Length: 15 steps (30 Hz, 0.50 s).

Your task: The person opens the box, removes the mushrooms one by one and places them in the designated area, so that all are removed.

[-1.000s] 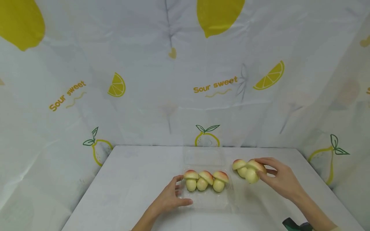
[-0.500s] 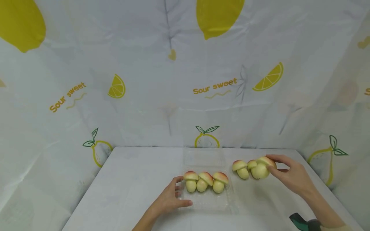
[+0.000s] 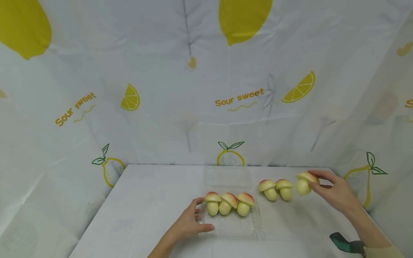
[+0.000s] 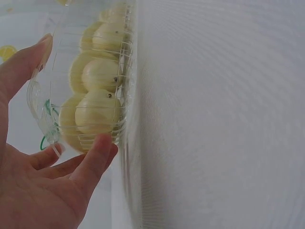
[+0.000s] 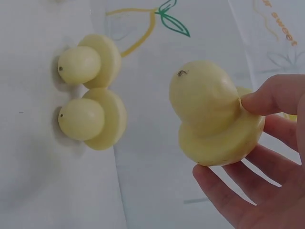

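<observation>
Clear plastic tray (image 3: 232, 225) mid-table, three toy mushrooms (image 3: 228, 204) lined up inside. Left hand (image 3: 188, 224) resting against its left edge, fingers loose, thumb along the front, not really gripping. Right hand (image 3: 335, 193) off to the right, fingers curled round one mushroom (image 3: 304, 183), lifted clear of the table (image 3: 145, 200). Two more mushrooms (image 3: 275, 189) just beside it, between hand and tray.

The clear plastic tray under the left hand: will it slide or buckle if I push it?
The clear plastic tray looks thin and flimsy, so it probably flexes. With only three toy mushrooms inside, it likely slides easily on the smooth tablecloth; the left hand steadies its edge.
</observation>
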Each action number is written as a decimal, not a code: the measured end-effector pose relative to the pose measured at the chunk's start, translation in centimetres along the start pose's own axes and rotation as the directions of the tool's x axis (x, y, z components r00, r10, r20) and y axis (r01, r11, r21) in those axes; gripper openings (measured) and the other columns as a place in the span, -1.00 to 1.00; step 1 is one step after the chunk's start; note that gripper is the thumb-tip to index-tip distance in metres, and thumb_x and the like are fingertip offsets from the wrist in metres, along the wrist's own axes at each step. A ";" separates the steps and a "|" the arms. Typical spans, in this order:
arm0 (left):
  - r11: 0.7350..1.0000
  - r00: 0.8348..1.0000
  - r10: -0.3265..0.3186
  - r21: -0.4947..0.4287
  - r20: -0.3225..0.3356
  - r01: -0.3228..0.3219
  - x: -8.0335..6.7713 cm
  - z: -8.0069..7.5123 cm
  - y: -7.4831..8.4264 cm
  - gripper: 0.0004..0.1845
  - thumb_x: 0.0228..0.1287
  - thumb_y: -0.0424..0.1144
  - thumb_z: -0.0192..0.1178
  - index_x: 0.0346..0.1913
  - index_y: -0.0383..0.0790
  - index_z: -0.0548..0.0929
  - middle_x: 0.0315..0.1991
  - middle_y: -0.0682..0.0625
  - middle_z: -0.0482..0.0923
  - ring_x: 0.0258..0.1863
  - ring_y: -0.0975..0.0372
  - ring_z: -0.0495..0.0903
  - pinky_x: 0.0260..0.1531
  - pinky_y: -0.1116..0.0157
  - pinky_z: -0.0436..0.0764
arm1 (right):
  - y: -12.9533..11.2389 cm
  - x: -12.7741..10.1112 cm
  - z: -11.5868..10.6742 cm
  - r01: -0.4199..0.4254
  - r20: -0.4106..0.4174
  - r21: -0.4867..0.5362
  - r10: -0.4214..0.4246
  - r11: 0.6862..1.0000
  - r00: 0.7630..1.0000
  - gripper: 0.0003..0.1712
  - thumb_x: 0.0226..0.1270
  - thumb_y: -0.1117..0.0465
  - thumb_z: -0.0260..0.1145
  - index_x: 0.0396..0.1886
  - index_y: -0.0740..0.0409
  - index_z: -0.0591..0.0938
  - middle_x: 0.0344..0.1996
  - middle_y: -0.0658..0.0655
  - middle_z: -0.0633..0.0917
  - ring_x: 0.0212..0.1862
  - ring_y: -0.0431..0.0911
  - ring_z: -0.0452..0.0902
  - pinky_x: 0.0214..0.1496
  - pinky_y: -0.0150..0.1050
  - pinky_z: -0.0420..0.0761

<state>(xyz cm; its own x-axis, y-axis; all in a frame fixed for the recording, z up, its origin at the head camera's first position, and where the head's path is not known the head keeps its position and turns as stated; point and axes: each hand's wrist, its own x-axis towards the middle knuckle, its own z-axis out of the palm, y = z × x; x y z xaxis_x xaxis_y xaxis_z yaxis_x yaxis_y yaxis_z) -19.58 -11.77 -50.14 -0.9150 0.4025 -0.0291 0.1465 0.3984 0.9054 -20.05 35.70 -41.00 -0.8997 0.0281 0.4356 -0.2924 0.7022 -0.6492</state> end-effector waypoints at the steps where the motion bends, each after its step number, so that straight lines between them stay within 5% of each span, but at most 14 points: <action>1: 1.000 1.000 0.000 0.001 0.001 0.000 0.0 0.0 0.0 0.02 0.07 -0.04 0.58 0.50 -0.19 0.20 0.48 -0.27 0.22 0.23 -0.22 0.51 0.13 -0.12 0.58 | 0.3 0.1 0.0 0.003 -0.006 0.002 -0.003 1.000 1.000 -0.56 0.32 0.27 0.47 0.13 0.38 0.63 -0.11 -0.57 0.47 -0.11 -0.69 0.35 -0.24 -0.68 0.52; 15: 1.000 1.000 0.000 0.003 -0.002 0.000 0.0 0.0 0.0 0.03 0.07 -0.04 0.59 0.50 -0.20 0.20 0.48 -0.29 0.22 0.23 -0.23 0.51 0.12 -0.12 0.58 | 3.4 0.6 -0.4 -0.026 0.039 0.011 0.025 1.000 0.999 -0.50 0.34 0.19 0.47 0.16 0.38 0.61 -0.12 -0.58 0.47 -0.10 -0.67 0.36 -0.21 -0.67 0.51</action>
<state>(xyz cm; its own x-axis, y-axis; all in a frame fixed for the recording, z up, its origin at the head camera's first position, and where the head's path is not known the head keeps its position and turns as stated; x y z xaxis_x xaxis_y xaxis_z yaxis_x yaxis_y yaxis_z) -19.56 -11.78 -50.17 -0.9159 0.4003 -0.0284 0.1473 0.4012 0.9041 -21.43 38.39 -42.68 -0.9188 0.0176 0.3942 -0.2730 0.6930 -0.6672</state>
